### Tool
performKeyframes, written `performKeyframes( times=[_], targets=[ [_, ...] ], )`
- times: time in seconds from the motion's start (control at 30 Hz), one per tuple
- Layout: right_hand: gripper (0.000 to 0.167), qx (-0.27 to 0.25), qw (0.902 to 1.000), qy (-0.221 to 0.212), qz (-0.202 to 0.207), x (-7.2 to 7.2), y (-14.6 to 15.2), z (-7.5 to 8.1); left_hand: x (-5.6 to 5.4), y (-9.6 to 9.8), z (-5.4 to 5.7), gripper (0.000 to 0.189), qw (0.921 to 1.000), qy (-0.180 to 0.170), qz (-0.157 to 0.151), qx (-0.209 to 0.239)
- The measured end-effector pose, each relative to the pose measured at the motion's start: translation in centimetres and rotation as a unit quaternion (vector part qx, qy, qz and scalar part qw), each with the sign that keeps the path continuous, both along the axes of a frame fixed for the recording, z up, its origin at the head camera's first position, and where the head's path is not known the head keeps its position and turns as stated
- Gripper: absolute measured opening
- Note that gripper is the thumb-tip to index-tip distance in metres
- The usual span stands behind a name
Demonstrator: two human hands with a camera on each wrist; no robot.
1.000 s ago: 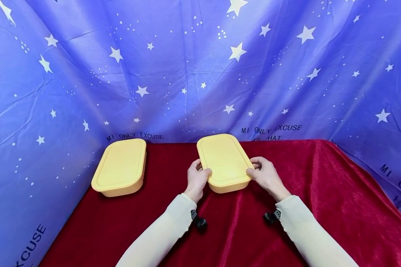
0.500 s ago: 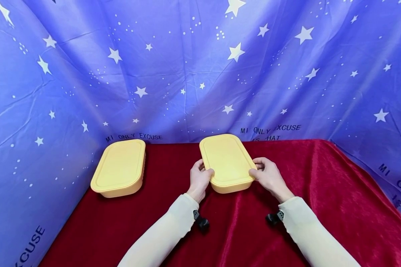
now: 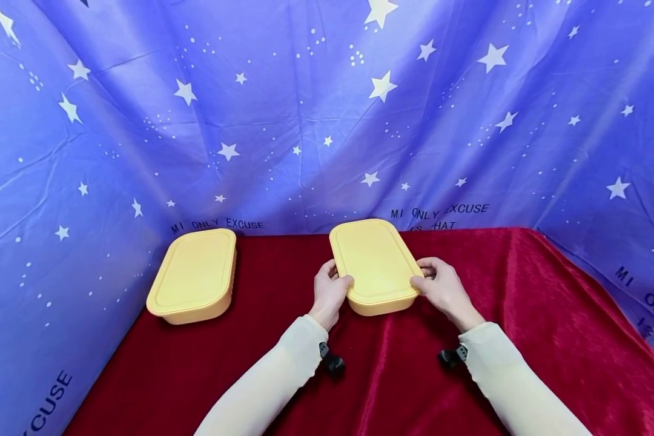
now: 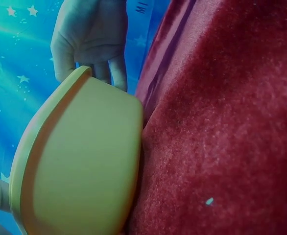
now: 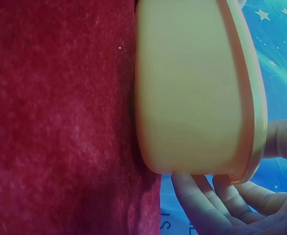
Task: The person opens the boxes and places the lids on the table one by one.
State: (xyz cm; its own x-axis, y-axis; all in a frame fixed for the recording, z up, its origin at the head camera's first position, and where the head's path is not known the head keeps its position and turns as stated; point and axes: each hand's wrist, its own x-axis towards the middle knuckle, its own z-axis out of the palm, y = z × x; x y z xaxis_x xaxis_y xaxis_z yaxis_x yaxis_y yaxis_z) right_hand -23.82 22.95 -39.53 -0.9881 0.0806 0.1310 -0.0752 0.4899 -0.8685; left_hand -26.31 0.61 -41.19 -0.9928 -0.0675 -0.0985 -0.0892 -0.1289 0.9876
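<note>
Left hand (image 3: 329,295) and right hand (image 3: 445,290), partly closed, pinch opposite sides of yellow box (image 3: 377,259) between them; long axis runs ahead, neither hand nearer.

- The right yellow box (image 3: 378,266) seems to be of plastic; its wall (image 4: 87,152) is smooth and rather matt in both wrist views.
- Its lid (image 3: 372,247) also looks like smooth plastic, with a soft, satin finish.
- The left yellow box (image 3: 193,272) appears to be of similar smooth plastic, with little shine.
- The red cover (image 3: 550,315) is cloth, like velvet, with a short pile and some shiny streaks.
- The blue curtain (image 3: 283,91) is smooth cloth, creased, with a light sheen.
- The left sleeve (image 3: 272,375) and the right sleeve (image 3: 507,369) are of pale, matt cloth.
</note>
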Motion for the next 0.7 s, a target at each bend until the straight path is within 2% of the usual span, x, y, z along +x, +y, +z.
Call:
performKeyframes(
  times=[0.7],
  targets=[
    [0.041,-0.007,1.0,0.005,-0.004,0.3,1.4,0.2,-0.2,1.3,0.1,0.064,0.9999,0.007,-0.012,-0.006]
  ],
)
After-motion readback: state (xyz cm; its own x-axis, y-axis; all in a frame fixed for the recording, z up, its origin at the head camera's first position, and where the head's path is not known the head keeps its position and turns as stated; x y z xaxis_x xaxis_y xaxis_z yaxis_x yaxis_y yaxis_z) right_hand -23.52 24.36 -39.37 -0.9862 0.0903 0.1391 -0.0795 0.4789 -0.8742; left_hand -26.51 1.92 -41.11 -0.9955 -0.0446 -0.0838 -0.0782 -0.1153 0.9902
